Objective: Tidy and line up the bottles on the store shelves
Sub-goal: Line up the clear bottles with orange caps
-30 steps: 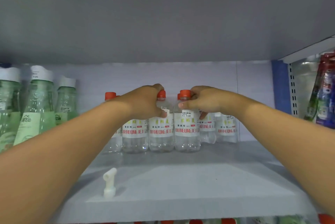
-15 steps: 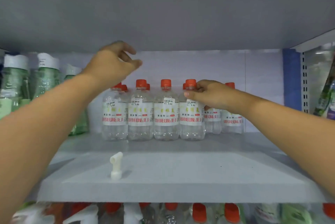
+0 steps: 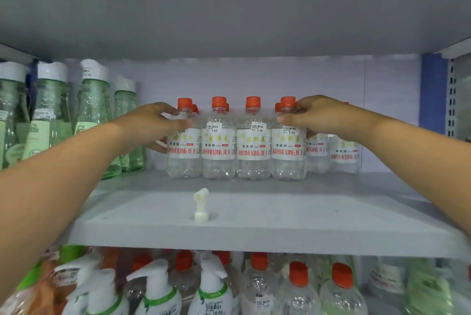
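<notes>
Several clear bottles with orange caps and white labels stand in a front row on the grey shelf (image 3: 254,223), with more behind. My left hand (image 3: 150,126) grips the leftmost front bottle (image 3: 184,159) at its shoulder, thumb across the front and fingers behind. My right hand (image 3: 316,117) grips the rightmost front bottle (image 3: 288,159) at its neck, just under the cap. Two front bottles (image 3: 219,154) stand untouched between them. Two further clear bottles (image 3: 344,156) stand behind my right wrist, partly hidden.
A small white plastic spout (image 3: 201,203) stands alone near the shelf's front. Tall green bottles (image 3: 94,110) with white caps fill the left. The upper shelf's underside hangs low above. Pump bottles (image 3: 158,289) and orange-capped bottles crowd the shelf below. A blue upright (image 3: 433,90) bounds the right.
My left hand came down from above the bottles and took hold of the leftmost front bottle. My right hand kept its hold. The camera view shifted downward.
</notes>
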